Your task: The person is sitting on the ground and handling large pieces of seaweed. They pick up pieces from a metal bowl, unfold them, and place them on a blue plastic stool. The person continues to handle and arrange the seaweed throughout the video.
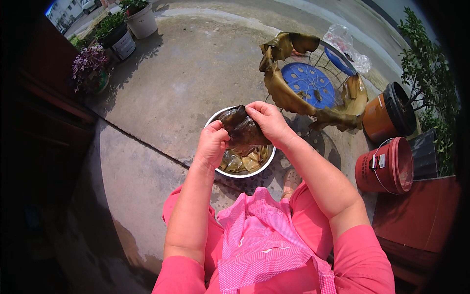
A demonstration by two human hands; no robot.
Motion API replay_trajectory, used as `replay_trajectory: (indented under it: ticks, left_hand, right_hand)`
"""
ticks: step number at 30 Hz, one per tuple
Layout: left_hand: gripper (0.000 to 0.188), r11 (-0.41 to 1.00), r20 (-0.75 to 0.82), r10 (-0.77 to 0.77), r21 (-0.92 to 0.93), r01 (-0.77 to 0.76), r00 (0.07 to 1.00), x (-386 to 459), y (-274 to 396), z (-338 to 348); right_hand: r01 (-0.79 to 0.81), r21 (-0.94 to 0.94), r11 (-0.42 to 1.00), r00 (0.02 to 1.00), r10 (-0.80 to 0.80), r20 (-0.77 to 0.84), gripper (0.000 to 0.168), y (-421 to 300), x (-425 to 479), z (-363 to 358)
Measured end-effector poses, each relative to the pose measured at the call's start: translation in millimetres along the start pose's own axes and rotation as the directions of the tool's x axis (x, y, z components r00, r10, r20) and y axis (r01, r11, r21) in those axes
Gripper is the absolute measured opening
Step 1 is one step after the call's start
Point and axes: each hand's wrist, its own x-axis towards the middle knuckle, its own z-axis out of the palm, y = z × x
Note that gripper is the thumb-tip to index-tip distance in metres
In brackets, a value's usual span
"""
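Between my two hands a dark brown, wet sheet of kelp (244, 130) is stretched out above a white-rimmed basin (272, 156). My left hand (213, 141) pinches its left edge, and my right hand (270, 123) grips its upper right edge with thumb and fingers. Paler, olive kelp pieces (251, 161) lie in the basin, partly hidden by the held sheet. Beyond my right hand, more kelp strips (288, 90) drape over the rim of a round wire rack (323, 60). A blue perforated stool seat (308, 84) shows through the wires.
A red bucket (382, 165) lies tilted in view at the right, beside an orange-and-black planter (389, 110) with a leafy shrub. A clear plastic bag (347, 46) rests behind the rack. Potted plants (119, 42) line the far left. My shoe (292, 180) is near the basin on the concrete.
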Motion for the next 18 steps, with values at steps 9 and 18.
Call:
replay_trajectory:
  ticks: [9, 18]
  left_hand:
    - [0.031, 1.000, -0.033, 0.015, 0.000, -0.015, 0.999, -2.9, -1.8, 10.5]
    - [0.033, 0.999, -0.013, -0.042, -0.015, 0.042, 0.999, -5.9, 3.6, 15.3]
  right_hand:
    - [-0.023, 0.100, 0.995, 1.000, 0.024, -0.007, 0.018, -0.2, 0.6, -1.4]
    - [-0.017, 0.135, 0.991, 0.999, 0.021, -0.029, 0.018, 2.5, 0.9, -3.7]
